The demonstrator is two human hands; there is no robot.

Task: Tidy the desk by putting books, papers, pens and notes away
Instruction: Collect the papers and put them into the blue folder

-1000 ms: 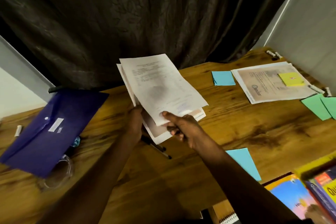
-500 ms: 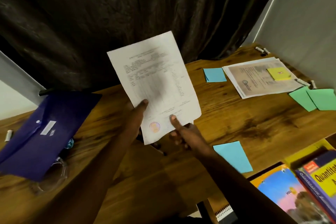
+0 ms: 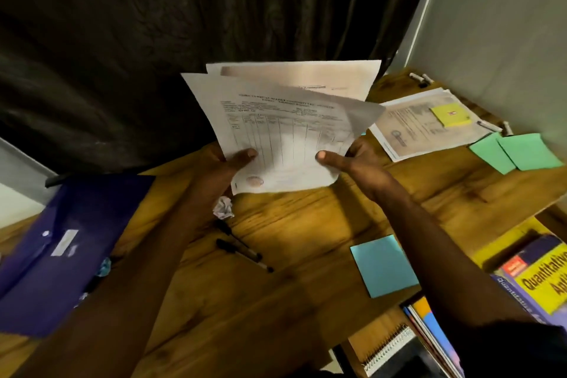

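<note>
White papers (image 3: pixel 285 132) stand fanned above the desk (image 3: pixel 306 224), pinched at their lower edge by my left hand (image 3: pixel 221 169) and right hand (image 3: pixel 352 163). I judge the misaligned rear sheet (image 3: pixel 306 77) may slip free because the stack is unsquared.

Wooden surface, stationery scattered across it.
The wood-grain surface (image 3: pixel 306 224) carries a dark blue folder (image 3: pixel 61 248) at the lower left and a crumpled paper ball (image 3: pixel 223 207) at centre, with two black pens (image 3: pixel 242 250) just below it. A blue note (image 3: pixel 383 265) lies right of centre. Two green notes (image 3: pixel 515 152), touching, lie at the right edge. A stack of printed papers (image 3: pixel 426 129) lies at the upper right, with small white markers (image 3: pixel 418 78) near it.
</note>
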